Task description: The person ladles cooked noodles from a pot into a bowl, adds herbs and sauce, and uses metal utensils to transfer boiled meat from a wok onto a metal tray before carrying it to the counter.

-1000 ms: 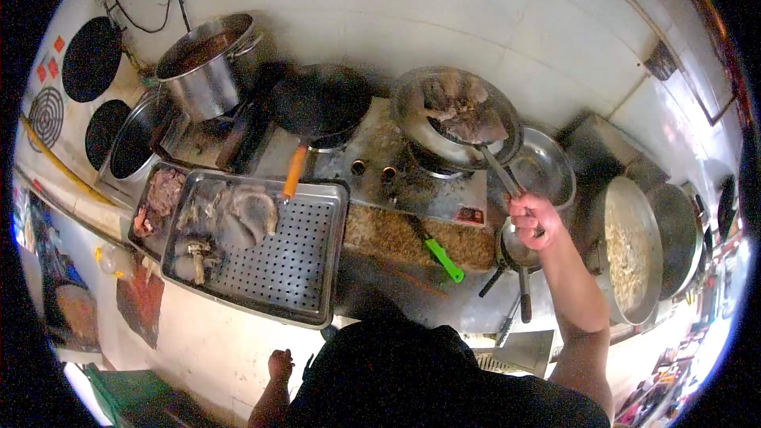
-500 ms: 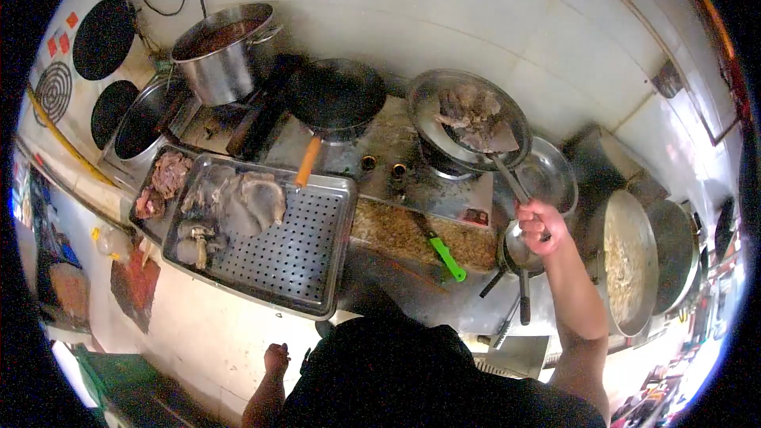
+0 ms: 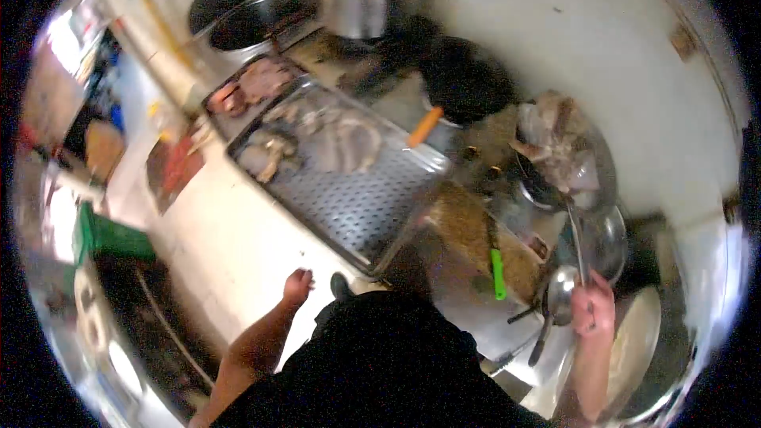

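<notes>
My right hand [image 3: 593, 306] is closed around a long metal handle [image 3: 577, 236]. The handle's far end meets a heap of cooked-looking meat pieces [image 3: 557, 139] above a wide round metal pan [image 3: 604, 162]. Meat and blur hide what the handle joins. Below it, near my right hand, is a metal ladle [image 3: 561, 295] with a dark handle. My left hand [image 3: 298, 287] hangs over the pale floor in front of me, fingers curled, with nothing visible in it. Nearest to it is a perforated metal tray [image 3: 349, 218] carrying several grey meat slices [image 3: 337, 139].
Beside the tray lies reddish meat [image 3: 265, 79]. A steel stockpot [image 3: 361, 12] and a dark wok [image 3: 468, 79] with an orange handle [image 3: 426, 127] stand behind. A green-handled tool [image 3: 498, 273] rests on the counter. A large pale basin [image 3: 638, 341] is at the right.
The view has turned, shifting the tray and stove rightward and tilting them. The meat sits higher against the pan. My left arm shows more; my right hand still grips the handle.
</notes>
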`<state>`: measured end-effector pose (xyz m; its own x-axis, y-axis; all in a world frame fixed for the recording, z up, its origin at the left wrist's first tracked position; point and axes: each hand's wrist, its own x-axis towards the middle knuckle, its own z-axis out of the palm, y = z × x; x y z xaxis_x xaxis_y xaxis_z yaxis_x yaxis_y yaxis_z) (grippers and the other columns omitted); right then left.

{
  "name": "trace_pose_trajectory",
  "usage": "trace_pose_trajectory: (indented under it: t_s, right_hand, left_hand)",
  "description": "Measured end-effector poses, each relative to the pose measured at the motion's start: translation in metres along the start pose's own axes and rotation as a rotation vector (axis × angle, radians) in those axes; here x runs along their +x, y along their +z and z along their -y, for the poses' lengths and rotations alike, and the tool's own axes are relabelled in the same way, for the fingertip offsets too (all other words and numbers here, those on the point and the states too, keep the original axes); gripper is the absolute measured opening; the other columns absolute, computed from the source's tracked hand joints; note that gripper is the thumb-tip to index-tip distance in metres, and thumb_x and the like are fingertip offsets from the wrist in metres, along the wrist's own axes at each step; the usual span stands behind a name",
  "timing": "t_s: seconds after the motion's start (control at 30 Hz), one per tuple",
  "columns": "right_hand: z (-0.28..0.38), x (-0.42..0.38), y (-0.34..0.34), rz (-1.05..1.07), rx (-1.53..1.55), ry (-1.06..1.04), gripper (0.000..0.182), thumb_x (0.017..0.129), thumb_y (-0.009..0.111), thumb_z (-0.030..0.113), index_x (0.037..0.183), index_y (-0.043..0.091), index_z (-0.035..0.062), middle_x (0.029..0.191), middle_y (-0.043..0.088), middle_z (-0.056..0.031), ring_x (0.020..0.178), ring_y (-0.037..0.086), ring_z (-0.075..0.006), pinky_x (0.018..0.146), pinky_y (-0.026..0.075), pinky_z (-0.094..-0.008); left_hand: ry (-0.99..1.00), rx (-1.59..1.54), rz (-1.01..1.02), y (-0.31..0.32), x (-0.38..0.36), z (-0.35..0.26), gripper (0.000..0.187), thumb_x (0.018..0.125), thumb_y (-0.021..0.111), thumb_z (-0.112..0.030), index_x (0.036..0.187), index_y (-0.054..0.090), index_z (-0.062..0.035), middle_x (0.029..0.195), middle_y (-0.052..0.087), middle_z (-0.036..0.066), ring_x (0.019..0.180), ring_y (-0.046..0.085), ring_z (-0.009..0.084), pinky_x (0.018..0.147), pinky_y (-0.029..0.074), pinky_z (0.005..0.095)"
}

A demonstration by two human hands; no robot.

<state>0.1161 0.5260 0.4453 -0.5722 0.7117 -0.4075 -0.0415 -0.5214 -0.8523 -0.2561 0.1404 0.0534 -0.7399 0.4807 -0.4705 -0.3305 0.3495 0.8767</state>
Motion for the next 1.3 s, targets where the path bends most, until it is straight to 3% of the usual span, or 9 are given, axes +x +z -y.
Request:
trace_pose_trajectory:
  t_s: [0.2,0.23,0.33,0.4,0.57,0.77,1.1,1.2,1.3]
  right_hand:
    - [-0.014,-0.015,0.083,-0.114,-0.146,0.317,0.031,0.067,0.051,0.002,0.097,0.049,-0.0039,0.052,0.041,-0.0016,0.034,0.034,-0.0066,0.028,0.023,-0.0191]
    - [-0.017,-0.010,0.090,-0.019,0.030,0.563,0.031,0.070,0.051,0.003,0.099,0.046,-0.0023,0.051,0.038,-0.0012,0.033,0.031,-0.0073,0.027,0.023,-0.0207]
    - [-0.054,0.014,0.124,0.235,-0.128,0.571,0.031,0.074,0.052,0.008,0.102,0.043,0.0005,0.052,0.040,-0.0019,0.032,0.031,-0.0083,0.028,0.025,-0.0228]
    - [-0.080,0.052,0.145,0.455,0.029,0.923,0.029,0.077,0.053,0.011,0.103,0.042,0.0032,0.055,0.041,-0.0021,0.033,0.034,-0.0098,0.029,0.028,-0.0251]
    - [-0.137,0.095,0.192,0.485,-0.714,0.574,0.020,0.080,0.054,0.022,0.093,0.046,0.0089,0.061,0.049,-0.0013,0.043,0.046,-0.0128,0.035,0.035,-0.0276]
    - [-0.139,0.126,0.215,0.515,-0.947,0.489,0.017,0.077,0.048,0.009,0.091,0.041,0.0043,0.055,0.042,-0.0022,0.038,0.041,-0.0104,0.033,0.033,-0.0266]
    - [-0.139,0.145,0.256,0.457,-1.285,0.126,0.022,0.075,0.049,0.011,0.092,0.041,0.0002,0.055,0.045,-0.0049,0.039,0.045,-0.0135,0.035,0.036,-0.0303]
    - [-0.151,0.169,0.252,0.463,-1.337,0.047,0.032,0.074,0.051,0.014,0.100,0.041,-0.0009,0.063,0.053,-0.0128,0.050,0.055,-0.0227,0.046,0.043,-0.0375]
    - [-0.157,0.172,0.258,0.381,-1.737,-0.175,0.040,0.074,0.052,0.017,0.108,0.041,0.0008,0.077,0.057,-0.0213,0.069,0.058,-0.0345,0.060,0.045,-0.0441]
  left_hand:
    - [-0.026,-0.364,0.188,0.050,-0.017,-0.110,0.022,0.084,0.045,-0.016,0.097,0.048,0.0010,0.080,0.058,0.013,0.067,0.058,0.0201,0.058,0.048,0.0298]
    - [-0.025,-0.427,0.208,0.056,-0.018,-0.117,0.022,0.084,0.047,-0.018,0.096,0.048,0.0012,0.078,0.058,0.012,0.065,0.057,0.0198,0.058,0.047,0.0292]
    - [-0.109,-0.408,0.162,0.069,-0.015,-0.124,0.025,0.084,0.053,-0.022,0.092,0.049,0.0018,0.071,0.057,0.010,0.060,0.057,0.0188,0.055,0.046,0.0285]
    - [-0.057,-0.383,0.141,0.071,-0.015,-0.129,0.024,0.083,0.055,-0.020,0.089,0.050,0.0026,0.068,0.055,0.008,0.058,0.057,0.0187,0.053,0.046,0.0290]
    - [-0.156,-0.488,0.189,0.071,-0.025,-0.145,0.022,0.082,0.056,-0.014,0.096,0.050,0.0023,0.077,0.056,0.009,0.058,0.058,0.0176,0.054,0.051,0.0311]
    - [-0.081,-0.375,0.172,0.071,-0.019,-0.140,0.025,0.079,0.057,-0.014,0.097,0.055,0.0030,0.077,0.060,0.010,0.059,0.058,0.0161,0.052,0.050,0.0293]
    - [0.034,-0.313,0.161,0.072,-0.022,-0.144,0.027,0.079,0.058,-0.018,0.099,0.054,-0.0005,0.077,0.058,0.007,0.061,0.056,0.0151,0.055,0.049,0.0289]
    - [0.000,-0.254,0.180,0.072,-0.020,-0.142,0.027,0.079,0.058,-0.017,0.100,0.053,-0.0005,0.076,0.058,0.006,0.062,0.055,0.0149,0.055,0.048,0.0294]
    - [0.048,-0.226,0.158,0.072,-0.019,-0.141,0.025,0.080,0.058,-0.017,0.099,0.053,-0.0004,0.075,0.058,0.006,0.061,0.055,0.0149,0.054,0.047,0.0298]
